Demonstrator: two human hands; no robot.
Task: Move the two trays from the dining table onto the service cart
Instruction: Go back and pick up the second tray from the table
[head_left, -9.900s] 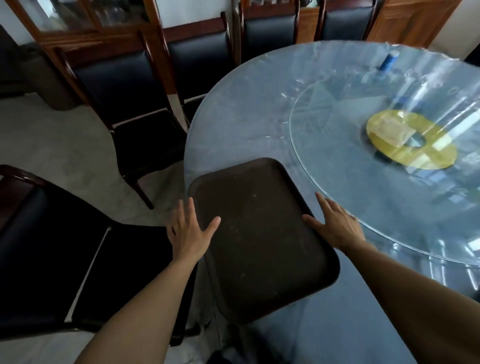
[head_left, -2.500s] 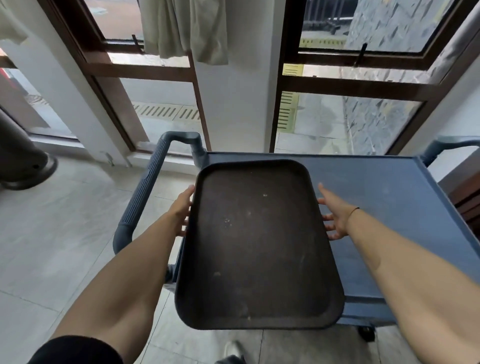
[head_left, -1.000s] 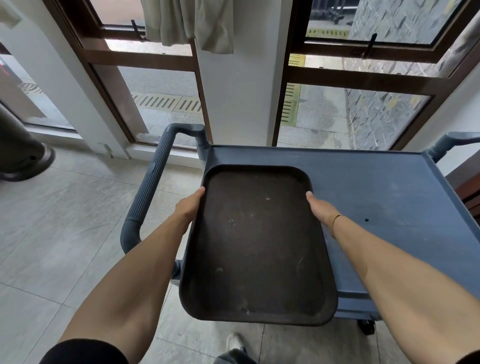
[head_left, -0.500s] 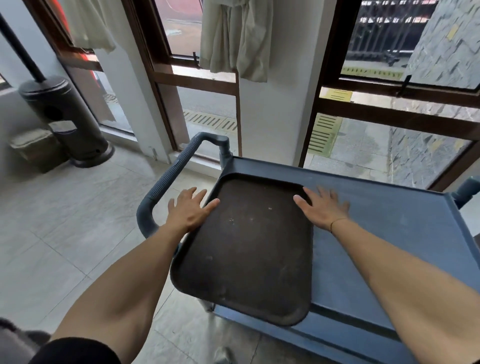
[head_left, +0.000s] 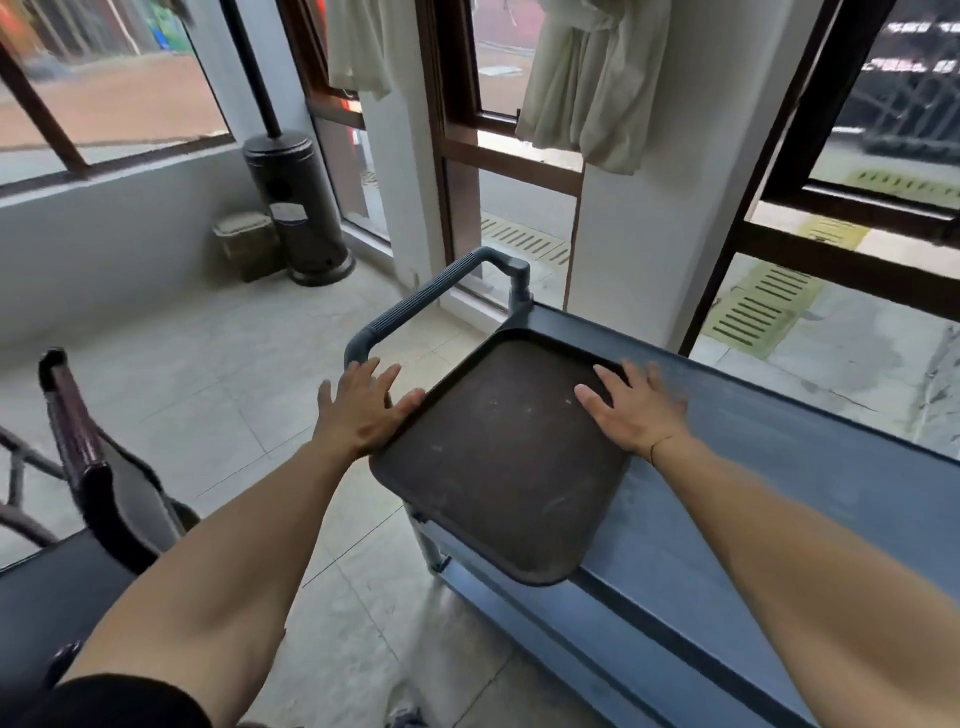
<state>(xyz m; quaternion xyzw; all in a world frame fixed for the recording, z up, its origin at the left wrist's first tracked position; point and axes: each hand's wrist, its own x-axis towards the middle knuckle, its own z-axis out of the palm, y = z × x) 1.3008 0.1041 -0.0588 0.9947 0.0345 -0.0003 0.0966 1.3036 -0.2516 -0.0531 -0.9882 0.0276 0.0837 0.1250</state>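
Observation:
A dark brown tray (head_left: 506, 457) lies on the top shelf of the blue service cart (head_left: 769, 499), at its left end, with its near corner hanging over the cart's front edge. My left hand (head_left: 361, 408) is spread open at the tray's left rim, thumb touching the rim. My right hand (head_left: 631, 408) rests flat with fingers apart over the tray's right rim. Neither hand grips the tray. No second tray or dining table is in view.
The cart's grey push handle (head_left: 415, 306) rises at its left end. A dark chair (head_left: 88, 467) stands at the lower left. A black patio heater base (head_left: 298, 208) and a small box (head_left: 249, 244) sit in the corner by the windows. Tiled floor (head_left: 208, 374) spreads left of the cart.
The tray went from the dining table to the cart top. In the last second both hands let go of its rims and spread open. My view has swung left.

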